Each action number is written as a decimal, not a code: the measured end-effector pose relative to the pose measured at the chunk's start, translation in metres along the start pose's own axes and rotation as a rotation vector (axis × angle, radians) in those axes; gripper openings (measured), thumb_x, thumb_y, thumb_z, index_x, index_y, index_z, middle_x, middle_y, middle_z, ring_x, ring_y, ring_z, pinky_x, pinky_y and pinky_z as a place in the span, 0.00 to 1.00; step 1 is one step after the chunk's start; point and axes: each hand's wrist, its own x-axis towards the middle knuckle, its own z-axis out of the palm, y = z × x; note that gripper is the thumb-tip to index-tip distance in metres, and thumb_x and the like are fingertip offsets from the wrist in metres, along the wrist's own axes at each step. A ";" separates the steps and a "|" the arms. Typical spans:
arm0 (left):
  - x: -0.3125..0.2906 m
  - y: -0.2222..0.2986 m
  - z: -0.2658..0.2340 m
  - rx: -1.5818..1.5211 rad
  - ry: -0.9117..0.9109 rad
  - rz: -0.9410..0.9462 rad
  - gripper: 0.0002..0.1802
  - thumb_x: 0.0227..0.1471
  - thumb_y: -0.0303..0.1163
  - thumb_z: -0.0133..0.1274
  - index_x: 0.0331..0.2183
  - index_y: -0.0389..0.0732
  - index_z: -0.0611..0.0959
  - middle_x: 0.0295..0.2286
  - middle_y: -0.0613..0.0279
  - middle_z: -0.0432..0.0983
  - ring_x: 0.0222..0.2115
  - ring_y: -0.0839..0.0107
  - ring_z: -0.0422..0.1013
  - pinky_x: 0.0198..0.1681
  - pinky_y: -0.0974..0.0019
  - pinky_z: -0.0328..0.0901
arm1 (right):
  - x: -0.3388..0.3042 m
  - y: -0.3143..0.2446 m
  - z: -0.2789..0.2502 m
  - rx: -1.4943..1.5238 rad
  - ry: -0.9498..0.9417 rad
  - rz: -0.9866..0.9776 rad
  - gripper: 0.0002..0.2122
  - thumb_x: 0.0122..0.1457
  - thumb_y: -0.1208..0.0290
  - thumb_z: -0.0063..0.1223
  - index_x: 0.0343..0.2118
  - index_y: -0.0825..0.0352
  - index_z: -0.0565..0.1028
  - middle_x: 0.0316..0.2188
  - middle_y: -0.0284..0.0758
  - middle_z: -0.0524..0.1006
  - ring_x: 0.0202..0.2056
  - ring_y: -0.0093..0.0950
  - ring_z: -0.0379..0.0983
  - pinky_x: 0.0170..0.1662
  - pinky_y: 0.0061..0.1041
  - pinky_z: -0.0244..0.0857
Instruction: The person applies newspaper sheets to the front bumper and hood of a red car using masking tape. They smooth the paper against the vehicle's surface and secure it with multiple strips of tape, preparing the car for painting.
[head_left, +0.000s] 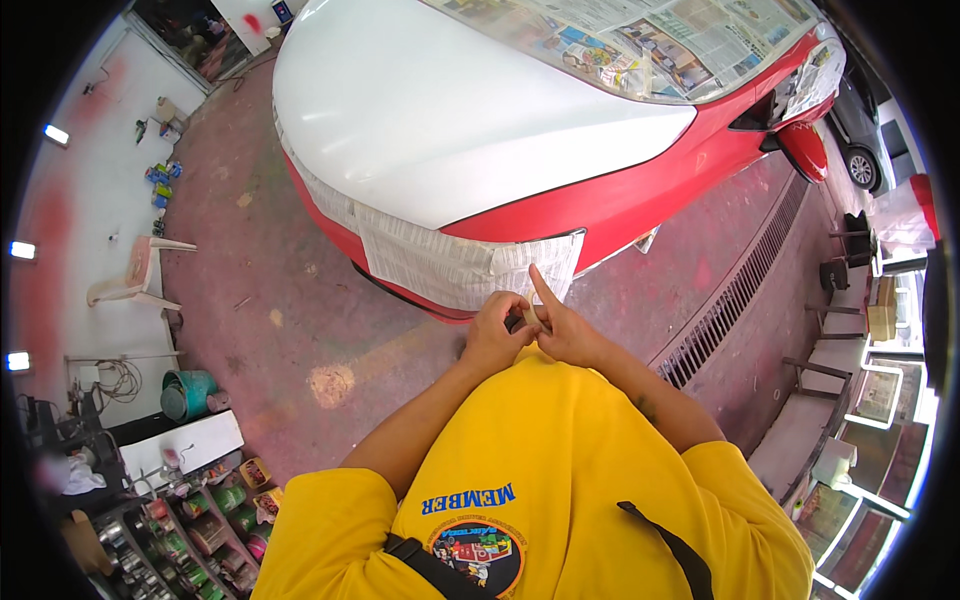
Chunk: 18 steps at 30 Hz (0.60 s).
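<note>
My left hand [494,332] is curled around a small pale roll of masking tape [530,314], mostly covered by the fingers. Against its other side my right hand [570,334] is closed, thumb and fingers pinching at the tape, while the index finger points up and away. Both hands meet in front of my chest, close to the car's headlight area. That corner is covered with a sheet of newspaper [420,262]. Behind it lies the white hood [450,110] of the car, with a red fender [590,205] to the right.
More newspaper [690,45] masks the windshield, and a red side mirror [803,150] juts out. A floor grate [735,285] runs along the right. To the left are a plastic chair [140,272], a teal bucket [187,394] and a shelf of cans [190,530].
</note>
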 end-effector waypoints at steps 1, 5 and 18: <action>0.000 -0.003 0.004 -0.013 0.031 0.015 0.25 0.49 0.30 0.75 0.47 0.38 0.81 0.45 0.54 0.79 0.48 0.57 0.77 0.54 0.56 0.72 | -0.001 0.000 -0.001 0.000 0.001 -0.012 0.55 0.58 0.86 0.50 0.83 0.57 0.28 0.29 0.36 0.74 0.32 0.31 0.71 0.46 0.28 0.70; 0.002 -0.009 0.013 -0.038 0.107 0.083 0.22 0.48 0.30 0.76 0.42 0.38 0.81 0.41 0.53 0.78 0.42 0.56 0.77 0.47 0.56 0.72 | 0.000 0.002 -0.004 -0.002 0.001 -0.005 0.55 0.58 0.86 0.49 0.83 0.57 0.29 0.32 0.38 0.75 0.32 0.31 0.72 0.47 0.28 0.71; 0.012 -0.005 -0.007 0.153 0.125 0.142 0.11 0.64 0.31 0.62 0.46 0.38 0.87 0.41 0.50 0.86 0.36 0.49 0.83 0.41 0.56 0.75 | 0.010 -0.027 -0.016 0.032 -0.116 0.092 0.53 0.60 0.88 0.42 0.82 0.53 0.27 0.42 0.42 0.80 0.41 0.33 0.81 0.55 0.32 0.74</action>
